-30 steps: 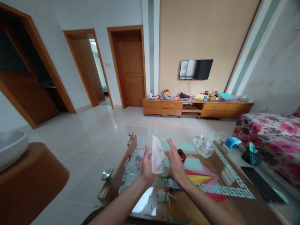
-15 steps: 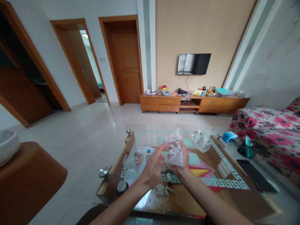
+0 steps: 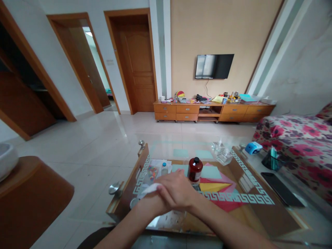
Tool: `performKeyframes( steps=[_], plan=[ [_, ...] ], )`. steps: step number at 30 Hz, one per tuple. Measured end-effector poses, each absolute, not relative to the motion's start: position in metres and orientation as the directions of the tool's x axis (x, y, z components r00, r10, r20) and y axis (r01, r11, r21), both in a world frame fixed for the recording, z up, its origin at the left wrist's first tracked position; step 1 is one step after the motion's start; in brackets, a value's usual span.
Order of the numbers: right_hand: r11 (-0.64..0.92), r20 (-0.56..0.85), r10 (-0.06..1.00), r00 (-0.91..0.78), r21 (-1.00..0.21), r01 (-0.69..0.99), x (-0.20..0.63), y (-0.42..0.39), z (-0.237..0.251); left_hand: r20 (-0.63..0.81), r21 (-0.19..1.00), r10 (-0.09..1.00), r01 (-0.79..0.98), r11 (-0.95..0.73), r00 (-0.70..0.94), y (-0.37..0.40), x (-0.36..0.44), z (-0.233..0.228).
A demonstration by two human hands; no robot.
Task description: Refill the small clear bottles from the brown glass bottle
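My right hand (image 3: pixel 178 188) is closed over the back of my left hand and wrist (image 3: pixel 153 204), pressing a white tissue (image 3: pixel 151 188) against it. Most of the tissue is covered by the right fingers. The fingers of my left hand are hidden behind the right hand. Just beyond the hands, a brown bottle (image 3: pixel 195 169) with a black cap stands upright on the glass coffee table (image 3: pixel 249 221). To its left are a small clear bottle (image 3: pixel 164 168) with a blue cap and a clear bag of colourful pieces (image 3: pixel 152 172).
Coloured paper (image 3: pixel 218 187) lies right of the hands. A glass ashtray (image 3: pixel 222 155), a blue-and-white pack (image 3: pixel 253 148), a dark pen holder (image 3: pixel 271 162) and a black phone (image 3: pixel 281 189) sit farther right. A wooden stool (image 3: pixel 41 193) stands at the left.
The crumpled tissue, earlier held up in my right hand, is now pressed low onto my left wrist. Both hands have come together and lower, and the brown bottle is now visible.
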State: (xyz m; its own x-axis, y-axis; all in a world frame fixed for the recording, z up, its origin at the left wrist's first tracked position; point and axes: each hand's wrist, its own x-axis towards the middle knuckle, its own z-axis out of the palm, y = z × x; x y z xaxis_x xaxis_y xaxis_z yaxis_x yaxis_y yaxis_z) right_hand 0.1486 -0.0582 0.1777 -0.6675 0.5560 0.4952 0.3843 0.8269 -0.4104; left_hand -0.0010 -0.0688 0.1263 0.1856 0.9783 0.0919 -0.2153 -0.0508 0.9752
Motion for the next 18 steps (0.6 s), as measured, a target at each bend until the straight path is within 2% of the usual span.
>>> performKeyframes(
  steps=[2,4,6,8,11,13,14,16,18],
  plan=[
    [0.776,0.607,0.63,-0.485,-0.463,0.429,0.171,-0.045,0.187,0.065,0.943,0.968,-0.331,0.02,0.244,-0.06,-0.008,0.143],
    [0.775,0.706,0.612,-0.358,-0.445,0.449,0.184,-0.038,0.189,0.041,0.828,0.953,-0.544,0.135,0.299,-0.052,-0.006,0.158],
    [0.818,0.701,0.553,-0.45,-0.354,0.453,0.181,-0.036,0.182,0.035,0.705,0.945,-0.678,0.206,0.324,-0.049,0.003,0.165],
    [0.851,0.585,0.518,-0.624,-0.277,0.447,0.167,-0.035,0.172,0.036,0.625,0.941,-0.742,0.242,0.337,-0.048,0.014,0.166],
    [0.845,0.441,0.535,-0.721,-0.283,0.454,0.15,-0.035,0.169,0.028,0.486,0.943,-0.829,0.276,0.331,-0.048,0.021,0.164],
    [0.817,0.472,0.574,-0.67,-0.39,0.425,0.15,-0.041,0.18,0.031,0.425,0.952,-0.866,0.265,0.306,-0.049,0.018,0.165],
    [0.784,0.526,0.609,-0.595,-0.512,0.351,0.154,-0.045,0.188,0.029,0.409,0.953,-0.874,0.263,0.3,-0.05,0.017,0.167],
    [0.657,0.593,0.712,-0.377,-0.751,0.06,0.162,-0.058,0.202,0.008,0.379,0.953,-0.883,0.277,0.302,-0.054,0.016,0.172],
    [0.43,0.5,0.834,-0.234,-0.854,-0.291,0.166,-0.068,0.208,-0.039,0.354,0.945,-0.879,0.318,0.326,-0.06,0.021,0.175]
  ],
)
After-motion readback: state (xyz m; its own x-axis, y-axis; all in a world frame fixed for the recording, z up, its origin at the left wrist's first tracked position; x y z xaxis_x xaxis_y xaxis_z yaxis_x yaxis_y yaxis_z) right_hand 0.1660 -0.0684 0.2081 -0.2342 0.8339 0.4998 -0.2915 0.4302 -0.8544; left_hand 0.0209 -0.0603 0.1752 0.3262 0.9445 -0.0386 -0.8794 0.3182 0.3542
